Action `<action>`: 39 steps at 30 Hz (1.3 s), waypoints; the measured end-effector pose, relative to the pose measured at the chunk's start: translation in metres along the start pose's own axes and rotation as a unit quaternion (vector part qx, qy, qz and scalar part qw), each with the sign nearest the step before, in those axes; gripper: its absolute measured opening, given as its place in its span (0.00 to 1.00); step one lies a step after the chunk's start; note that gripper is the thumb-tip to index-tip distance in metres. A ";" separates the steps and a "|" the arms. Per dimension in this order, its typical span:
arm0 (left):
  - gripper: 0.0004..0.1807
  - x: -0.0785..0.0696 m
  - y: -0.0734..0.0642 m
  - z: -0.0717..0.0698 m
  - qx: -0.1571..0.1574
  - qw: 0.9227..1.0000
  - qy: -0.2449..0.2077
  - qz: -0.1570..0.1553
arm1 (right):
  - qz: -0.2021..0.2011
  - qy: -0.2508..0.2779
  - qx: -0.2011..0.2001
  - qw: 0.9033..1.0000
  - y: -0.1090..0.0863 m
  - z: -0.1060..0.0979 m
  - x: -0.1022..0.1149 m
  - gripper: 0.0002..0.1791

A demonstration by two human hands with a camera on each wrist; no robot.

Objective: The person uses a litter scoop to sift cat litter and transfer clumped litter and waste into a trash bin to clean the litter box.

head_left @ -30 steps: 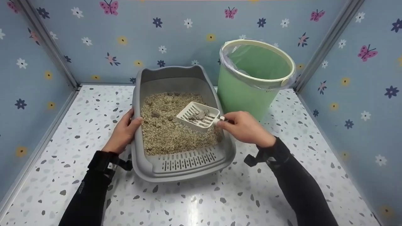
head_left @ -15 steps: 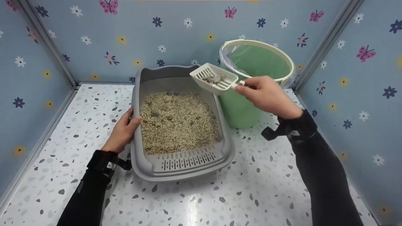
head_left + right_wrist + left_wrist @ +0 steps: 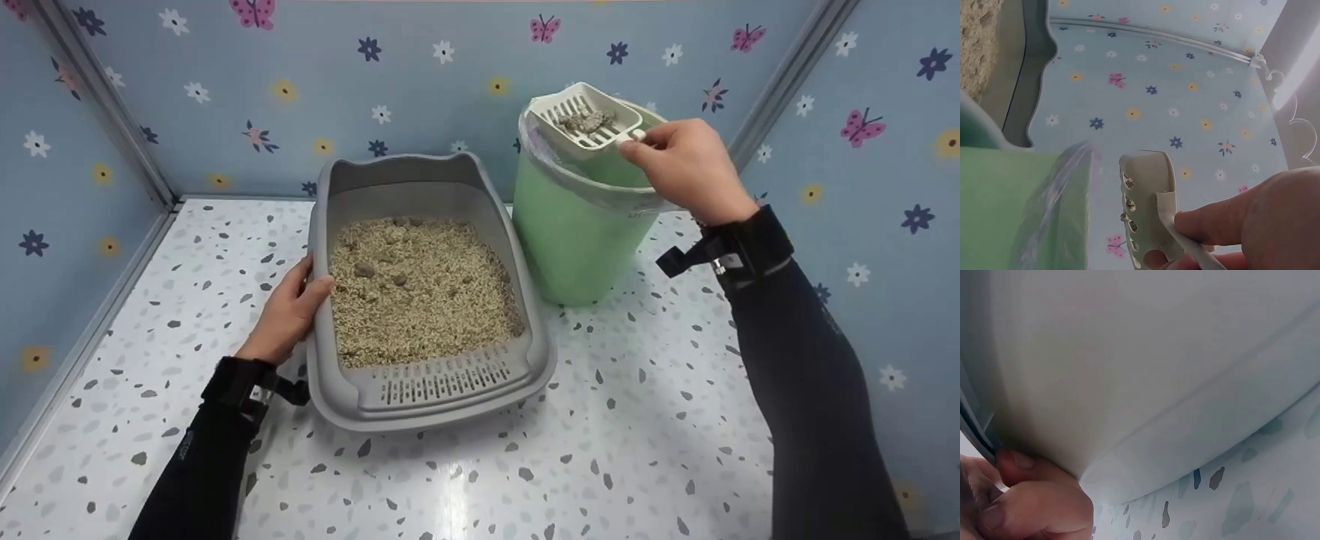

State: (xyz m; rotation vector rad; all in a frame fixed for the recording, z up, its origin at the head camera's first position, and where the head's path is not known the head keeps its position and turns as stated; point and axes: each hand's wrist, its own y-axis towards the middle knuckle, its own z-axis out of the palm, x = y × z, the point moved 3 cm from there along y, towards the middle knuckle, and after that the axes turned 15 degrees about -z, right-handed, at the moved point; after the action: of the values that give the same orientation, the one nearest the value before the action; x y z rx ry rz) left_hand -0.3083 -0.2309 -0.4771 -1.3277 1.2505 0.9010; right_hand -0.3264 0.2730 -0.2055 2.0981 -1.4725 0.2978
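Observation:
My right hand (image 3: 686, 169) pinches the short handle of a white slotted litter scoop (image 3: 551, 112), which carries a few greyish clumps (image 3: 589, 121). In the head view the scoop overlaps the mouth of a green trash bin (image 3: 577, 240) lined with a clear bag (image 3: 551, 154). The right wrist view shows the scoop (image 3: 1148, 174) from the side, thumb on its handle. My left hand (image 3: 289, 315) grips the left rim of a grey litter box (image 3: 442, 416), its thumb over the edge and fingers curled beneath, as the left wrist view shows. Tan litter (image 3: 427, 300) with several dark clumps fills the box.
The box and bin stand side by side on a white speckled surface (image 3: 600, 450). Behind them rises a blue wall (image 3: 420, 75) with flowers and butterflies, and similar panels close in on the left and right.
My right hand has lifted the loaded scoop out of the litter box and carried it up and right to the bin's mouth. The left hand keeps its grip on the box rim.

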 end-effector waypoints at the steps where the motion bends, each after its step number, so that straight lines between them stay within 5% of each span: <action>1: 0.42 0.000 0.000 0.000 -0.002 1.000 -0.001 -0.001 | 0.003 -0.005 0.005 1.000 0.001 0.000 -0.003 0.24; 11: 0.43 0.001 0.001 0.001 -0.011 1.000 0.007 -0.001 | -0.022 -0.095 0.011 0.995 0.006 0.001 -0.018 0.20; 18: 0.43 0.000 0.002 0.001 -0.011 1.000 0.011 0.001 | -0.076 -0.195 0.006 0.978 0.004 0.006 -0.013 0.17; 24: 0.44 0.000 0.001 0.001 -0.011 1.000 0.014 0.002 | -0.140 -0.271 -0.028 0.952 0.001 0.014 -0.010 0.14; 30: 0.44 -0.001 0.000 0.002 -0.004 1.000 0.008 0.004 | -0.226 -0.347 -0.090 0.906 -0.004 0.020 -0.010 0.09; 33: 0.43 -0.001 0.000 0.001 -0.006 1.000 0.011 0.005 | -0.247 -0.366 -0.103 0.891 -0.007 0.022 -0.009 0.10; 36: 0.42 -0.001 0.001 0.000 -0.008 1.000 0.014 0.004 | -0.247 -0.368 -0.109 0.890 -0.008 0.021 -0.008 0.12; 39: 0.42 -0.001 0.002 0.000 -0.009 1.000 0.016 0.001 | -0.232 -0.341 -0.118 0.903 -0.009 0.015 -0.005 0.12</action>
State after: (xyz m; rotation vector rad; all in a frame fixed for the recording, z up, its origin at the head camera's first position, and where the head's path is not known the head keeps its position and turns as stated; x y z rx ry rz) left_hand -0.3100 -0.2304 -0.4767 -1.3605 1.2705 0.8973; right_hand -0.3216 0.2704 -0.2232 2.3669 -1.1901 -0.8329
